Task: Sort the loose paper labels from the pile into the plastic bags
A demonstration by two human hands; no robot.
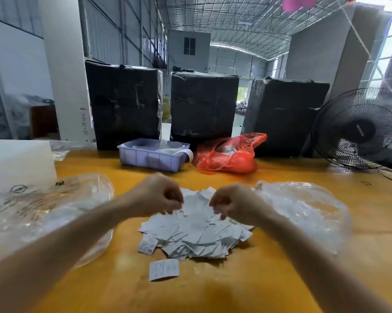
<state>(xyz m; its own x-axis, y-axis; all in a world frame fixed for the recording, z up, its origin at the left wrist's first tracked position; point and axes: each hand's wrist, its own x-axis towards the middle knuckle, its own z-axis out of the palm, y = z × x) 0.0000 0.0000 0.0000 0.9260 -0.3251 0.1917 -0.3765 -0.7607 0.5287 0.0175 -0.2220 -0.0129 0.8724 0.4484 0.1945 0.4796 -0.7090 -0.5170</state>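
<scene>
1. The pile of labels (196,229) lies in the middle of the orange surface (269,279), directly below and between my two hands. It spreads wider left to right than front to back.
2. One stray label (164,269) lies flat just in front of the pile, apart from it, on my near side. Another printed label (148,245) sits at the pile's near-left edge, face up.
3. My left hand (160,196) hovers over the pile's far-left part, fingers curled down toward the paper. Motion blur hides whether they pinch a label or only touch the heap.
4. My right hand (232,203) hangs over the far-right part, fingers likewise curled downward. I cannot tell if anything is caught between them.
5. Both hands are about equally near the pile; the labels lie straight down from the fingertips, so I judge the next pick needs only a short drop.
6. The left clear bag (43,211) lies just beside my left forearm, the right clear bag (303,208) just beside my right wrist. Each hand has its own bag on its outer side.
7. Farther back stand a blue tray (153,155) and a red bag (230,154).
</scene>
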